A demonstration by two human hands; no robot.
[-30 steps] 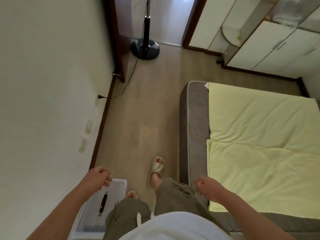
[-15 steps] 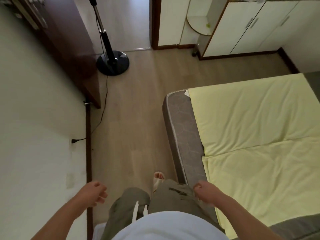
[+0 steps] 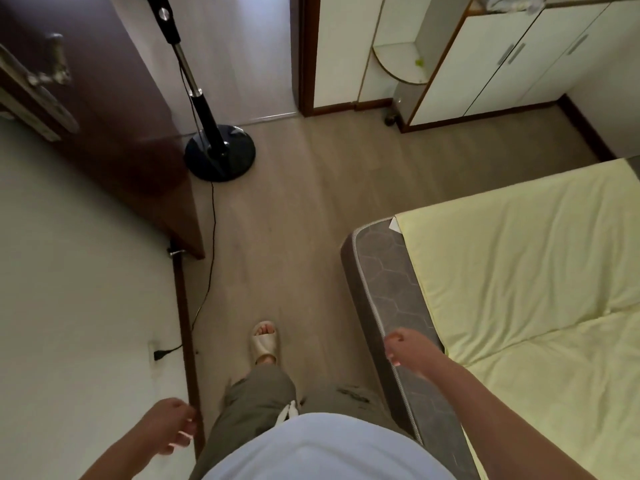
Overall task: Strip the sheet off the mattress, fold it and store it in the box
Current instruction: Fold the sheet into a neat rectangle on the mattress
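Observation:
A pale yellow sheet lies spread over the grey mattress at the right, with a crease running across it. The mattress's grey edge and near corner are bare. My right hand hangs over the mattress's left edge with fingers loosely curled, holding nothing. My left hand swings low at the left beside the wall, fingers loosely curled and empty. The storage box is out of view.
A standing fan's round black base sits on the wood floor ahead, its cord trailing to a wall plug. A dark brown door stands open at the left. White cupboards line the far wall.
I have walked forward along the bed. The white box near my left hand dropped out of view behind me. Both hands stayed empty and swung with my steps.

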